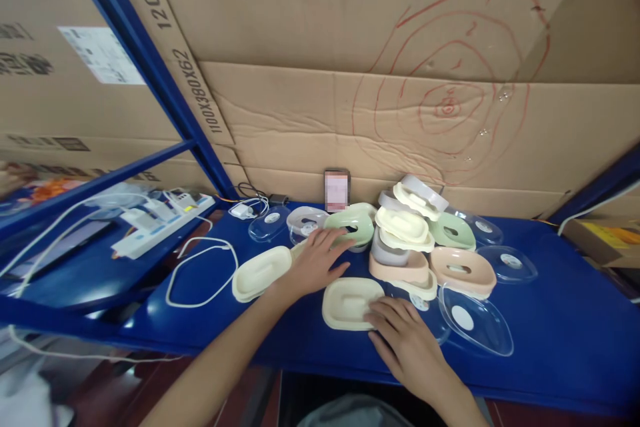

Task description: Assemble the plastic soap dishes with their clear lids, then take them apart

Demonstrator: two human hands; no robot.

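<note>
A cream tray [350, 302] lies on the blue counter [560, 340] between both hands. The right hand [407, 340] rests flat, fingers spread, on its near edge; the left hand [317, 260] (also open, gripping nothing) reaches over to a green tray [356, 227].

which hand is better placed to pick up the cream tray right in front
The right hand, probably: its fingers already rest on the near edge of the cream tray. The left hand lies farther back, fingertips at the green tray.
</note>
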